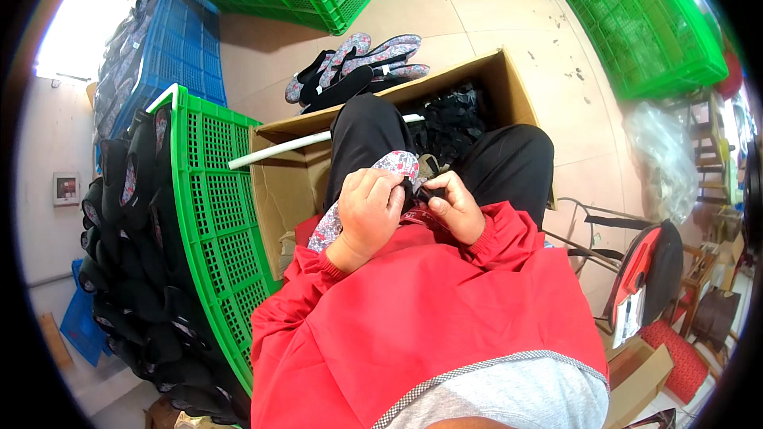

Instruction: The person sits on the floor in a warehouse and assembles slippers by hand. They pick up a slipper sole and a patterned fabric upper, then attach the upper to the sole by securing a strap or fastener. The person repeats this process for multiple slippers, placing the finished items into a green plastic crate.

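Note:
A cloth shoe with a floral-patterned sole lies over my lap, its toe end pointing away from me. My left hand is closed around the shoe's middle and covers much of it. Beside it, my right hand is closed in a pinch close to the shoe's edge. A small dark strip shows between the two hands; whether it belongs to the shoe I cannot tell. Past my knees, an open cardboard box holds a heap of black pieces, too jumbled to name.
Several floral-soled shoes lie beyond the box. A white rod crosses the box. At left stands a green crate beside piled black shoes, with a blue crate behind. More green crates stand ahead; a folding chair is at right.

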A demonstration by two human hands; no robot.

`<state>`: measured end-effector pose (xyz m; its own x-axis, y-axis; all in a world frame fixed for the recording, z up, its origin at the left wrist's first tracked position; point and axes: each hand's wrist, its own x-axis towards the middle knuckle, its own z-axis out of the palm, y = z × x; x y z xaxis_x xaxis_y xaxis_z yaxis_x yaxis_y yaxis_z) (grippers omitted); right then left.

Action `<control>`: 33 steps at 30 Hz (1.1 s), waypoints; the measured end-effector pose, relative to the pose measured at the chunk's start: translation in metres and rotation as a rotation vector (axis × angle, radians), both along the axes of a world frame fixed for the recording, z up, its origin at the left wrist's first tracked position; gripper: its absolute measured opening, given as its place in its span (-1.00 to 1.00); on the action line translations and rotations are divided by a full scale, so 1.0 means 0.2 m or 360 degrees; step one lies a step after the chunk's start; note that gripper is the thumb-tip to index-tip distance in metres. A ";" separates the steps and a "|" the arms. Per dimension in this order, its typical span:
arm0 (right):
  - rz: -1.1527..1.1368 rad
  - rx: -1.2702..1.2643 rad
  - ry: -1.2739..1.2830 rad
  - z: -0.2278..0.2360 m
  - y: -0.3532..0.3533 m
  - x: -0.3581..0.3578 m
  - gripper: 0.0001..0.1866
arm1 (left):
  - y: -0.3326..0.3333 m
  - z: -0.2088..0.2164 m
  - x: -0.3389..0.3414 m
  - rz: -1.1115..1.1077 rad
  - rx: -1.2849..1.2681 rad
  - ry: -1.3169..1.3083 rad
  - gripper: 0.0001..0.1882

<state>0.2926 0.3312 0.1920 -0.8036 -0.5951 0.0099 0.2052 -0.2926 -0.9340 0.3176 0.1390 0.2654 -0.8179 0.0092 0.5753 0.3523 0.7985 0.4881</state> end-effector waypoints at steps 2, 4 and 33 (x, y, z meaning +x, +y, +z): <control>0.0001 0.0013 0.0033 0.04 -0.03 0.01 -0.71 | 0.00 0.00 0.00 0.0016 -0.0006 -0.0008 -0.78; -0.0014 0.0052 0.0079 0.07 -0.05 0.01 -0.72 | 0.01 0.00 0.00 0.0038 -0.0011 -0.0016 -0.77; -0.0504 0.1250 0.0406 0.18 -0.23 -0.07 -0.28 | -0.10 0.17 0.01 0.0143 -0.0234 -0.0642 -0.67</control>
<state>0.2792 0.2859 0.2280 -0.9609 -0.2555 -0.1070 -0.0186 0.4449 -0.8954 0.3188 0.1187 0.3001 -0.9781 -0.0144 0.2079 0.0829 0.8885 0.4513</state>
